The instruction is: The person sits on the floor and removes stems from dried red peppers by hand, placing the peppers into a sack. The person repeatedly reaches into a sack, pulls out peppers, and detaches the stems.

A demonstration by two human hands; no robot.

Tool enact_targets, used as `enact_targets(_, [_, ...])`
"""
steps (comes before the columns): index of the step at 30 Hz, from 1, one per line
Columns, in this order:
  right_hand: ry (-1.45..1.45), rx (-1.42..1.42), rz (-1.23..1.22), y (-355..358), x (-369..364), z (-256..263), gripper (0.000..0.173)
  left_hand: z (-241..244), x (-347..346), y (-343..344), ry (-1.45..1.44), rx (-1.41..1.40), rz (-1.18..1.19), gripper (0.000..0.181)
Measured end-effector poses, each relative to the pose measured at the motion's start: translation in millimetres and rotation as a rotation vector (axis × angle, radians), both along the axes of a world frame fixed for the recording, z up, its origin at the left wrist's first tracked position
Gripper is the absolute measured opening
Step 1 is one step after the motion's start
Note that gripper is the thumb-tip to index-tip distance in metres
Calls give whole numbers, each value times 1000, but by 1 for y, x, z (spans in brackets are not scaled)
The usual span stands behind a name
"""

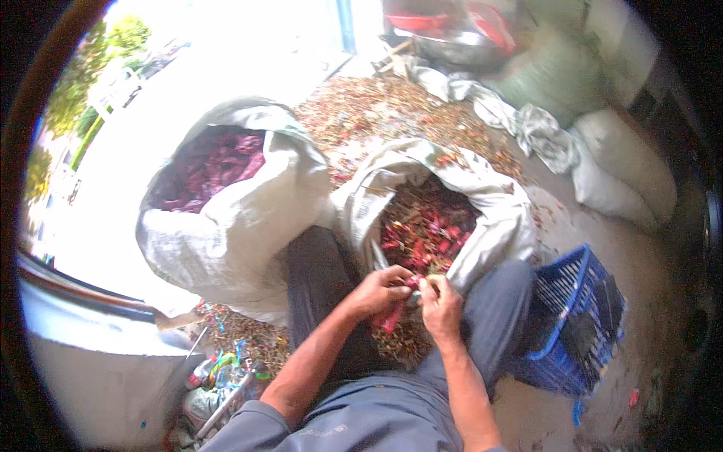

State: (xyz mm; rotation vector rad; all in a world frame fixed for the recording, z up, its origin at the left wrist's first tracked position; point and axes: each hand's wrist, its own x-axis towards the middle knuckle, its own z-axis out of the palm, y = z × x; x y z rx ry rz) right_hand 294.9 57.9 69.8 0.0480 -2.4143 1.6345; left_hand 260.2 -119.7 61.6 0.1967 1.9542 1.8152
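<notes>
My left hand [379, 292] and my right hand [441, 309] meet at the fingertips over the near rim of a white woven sack [505, 212]. Between them they pinch a small red piece [415, 281], probably a dried chili pepper; blur hides its exact shape. Below my left hand hangs another red strip [390, 320], and whether that hand holds it is unclear. Inside the sack, which stands between my knees, lie red pieces mixed with brown stems and chaff [429, 234]. A second white woven sack [248, 220] at left is full of purplish-red dried pieces [217, 169].
To my right stands a blue plastic crate [570, 327]. Stems and red scraps [390, 107] cover the floor beyond the sacks. Filled sacks [615, 164] lie at the right, near a metal basin [463, 48]. Plastic bottles and litter [217, 378] lie at lower left.
</notes>
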Motion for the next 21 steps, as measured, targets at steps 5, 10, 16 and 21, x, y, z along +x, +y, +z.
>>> enact_targets(5, [307, 421, 68, 1, 3, 9, 10, -3, 2, 2, -4, -62, -36, 32])
enact_targets(10, [328, 402, -14, -3, 6, 0, 10, -5, 8, 5, -13, -63, -102, 23])
enact_targets(16, [-148, -67, -33, 4, 6, -15, 19, -5, 20, 11, 118, -83, -88, 19])
enact_targets(21, [-528, -753, -166, -8, 3, -44, 21, -16, 29, 20, 265, -227, 29, 14])
